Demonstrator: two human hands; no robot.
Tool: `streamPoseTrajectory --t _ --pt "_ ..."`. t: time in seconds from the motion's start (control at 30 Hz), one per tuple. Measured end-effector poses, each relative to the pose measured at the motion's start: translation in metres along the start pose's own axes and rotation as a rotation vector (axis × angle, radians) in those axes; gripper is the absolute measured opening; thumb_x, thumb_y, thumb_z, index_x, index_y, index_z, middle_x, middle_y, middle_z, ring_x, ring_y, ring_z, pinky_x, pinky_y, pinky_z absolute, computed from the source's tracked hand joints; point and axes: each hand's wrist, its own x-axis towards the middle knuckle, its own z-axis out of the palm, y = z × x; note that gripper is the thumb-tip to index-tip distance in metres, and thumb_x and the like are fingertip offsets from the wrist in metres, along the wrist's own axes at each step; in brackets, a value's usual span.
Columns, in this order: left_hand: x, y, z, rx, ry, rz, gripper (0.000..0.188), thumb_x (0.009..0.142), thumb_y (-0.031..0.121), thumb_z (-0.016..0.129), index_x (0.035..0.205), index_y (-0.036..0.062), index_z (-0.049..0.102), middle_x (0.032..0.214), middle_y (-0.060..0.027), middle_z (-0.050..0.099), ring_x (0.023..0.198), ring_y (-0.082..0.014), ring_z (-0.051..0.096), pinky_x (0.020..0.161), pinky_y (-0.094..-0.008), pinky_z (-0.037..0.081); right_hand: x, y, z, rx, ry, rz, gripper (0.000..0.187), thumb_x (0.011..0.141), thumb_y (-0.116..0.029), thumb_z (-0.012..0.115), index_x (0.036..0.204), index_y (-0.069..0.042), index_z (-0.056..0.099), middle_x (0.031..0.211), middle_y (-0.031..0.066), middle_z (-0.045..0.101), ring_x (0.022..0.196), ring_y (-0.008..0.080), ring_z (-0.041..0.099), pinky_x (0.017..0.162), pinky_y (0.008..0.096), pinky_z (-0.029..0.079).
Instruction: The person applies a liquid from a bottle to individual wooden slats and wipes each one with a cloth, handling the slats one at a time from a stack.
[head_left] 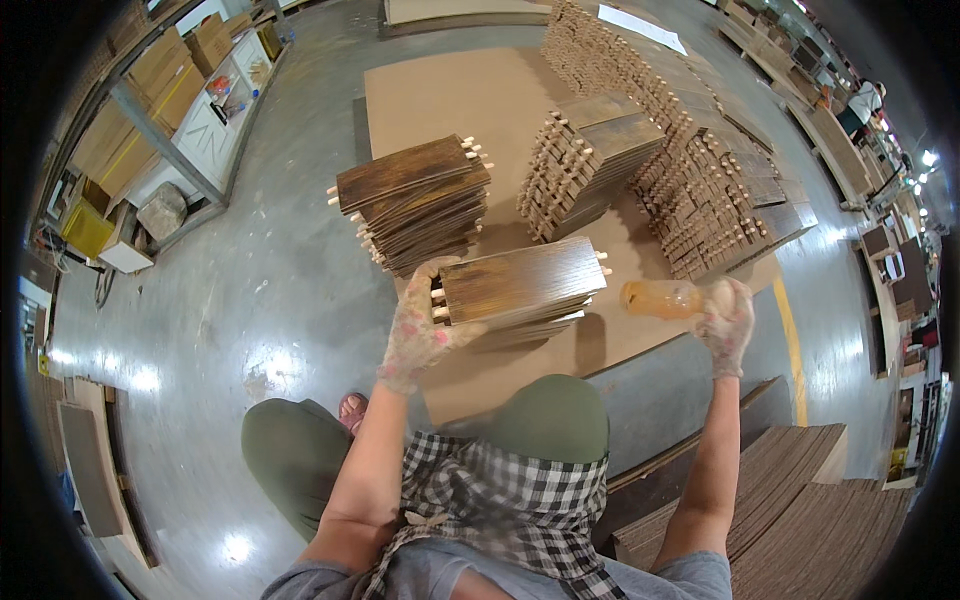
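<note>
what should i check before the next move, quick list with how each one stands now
1. Left hand steadying the front panel stack: ok, it grips the left end.
2. Right hand holding the amber bottle: ok, and the bottle is apart from the stack.
3. Bottle's opening clear: cannot tell, it does not show.
4. Pale pegs at both ends of the front stack: ok, some stick out at each end.
5. Neighbouring panel stack squared up: not ok, its panels sit skewed.
6. Gloves on: ok, both hands.
</note>
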Motion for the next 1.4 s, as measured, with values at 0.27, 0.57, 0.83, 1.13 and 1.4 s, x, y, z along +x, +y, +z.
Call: streamPoseTrajectory --t 0.27,0.57,0.83,1.13,1.4 --pt "0.005 -0.018 -0.002 0.078 -0.024 0.062 0.086 0.065 0.013 0.092 0.138 0.0119 0.046 0.129 -0.0081 0.056 0.114 -0.0232 0.061 0.09 -0.0379 0.059 -0.002 -0.042 0.071 -0.295 -0.247 -0.108 0.033 0.084 -0.004 0.068 0.116 -0.004 0.062 0.122 0.0091 0.059 0.11 0.0263 0.061 0.089 0.0354 0.053" --pt "0.005 -0.019 -0.005 0.115 -0.008 0.137 0.082 0.069 0.013 0.087 0.139 0.0095 0.044 0.134 -0.0138 0.054 0.118 -0.0275 0.061 0.096 -0.0405 0.056 0.024 -0.235 0.064 0.306 -0.259 -0.256 0.029 0.08 -0.006 0.075 0.108 -0.003 0.066 0.103 0.0068 0.065 0.1 0.021 0.062 0.084 0.033 0.053" --pt "0.005 -0.01 0.003 0.081 0.005 0.12 0.08 0.068 0.015 0.09 0.136 0.0067 0.047 0.123 -0.0124 0.06 0.111 -0.0256 0.065 0.092 -0.0375 0.056 0.014 -0.258 0.131 -0.188 -0.485 -0.788 0.007 0.086 -0.022 0.07 0.089 -0.016 0.068 0.097 -0.0022 0.06 0.101 0.0182 0.058 0.088 0.0382 0.047" --pt "0.01 -0.023 0.011 -0.018 0.09 0.272 0.074 0.066 0.019 0.091 0.129 0.0037 0.054 0.115 -0.014 0.064 0.108 -0.0293 0.064 0.091 -0.0389 0.052 -0.005 -0.267 0.145 0.006 -0.567 -0.859 0.016 0.075 -0.012 0.076 0.09 -0.014 0.072 0.101 0.0042 0.066 0.097 0.0265 0.058 0.089 0.0387 0.045" --pt "0.011 -0.033 0.004 0.183 0.052 0.275 0.084 0.068 0.018 0.09 0.138 0.0066 0.046 0.132 -0.0099 0.056 0.115 -0.0242 0.064 0.093 -0.0373 0.057 -0.025 -0.284 0.147 -0.125 -0.597 -0.781 0.022 0.075 -0.016 0.073 0.097 -0.014 0.071 0.108 0.0053 0.063 0.11 0.0264 0.054 0.098 0.0454 0.04"
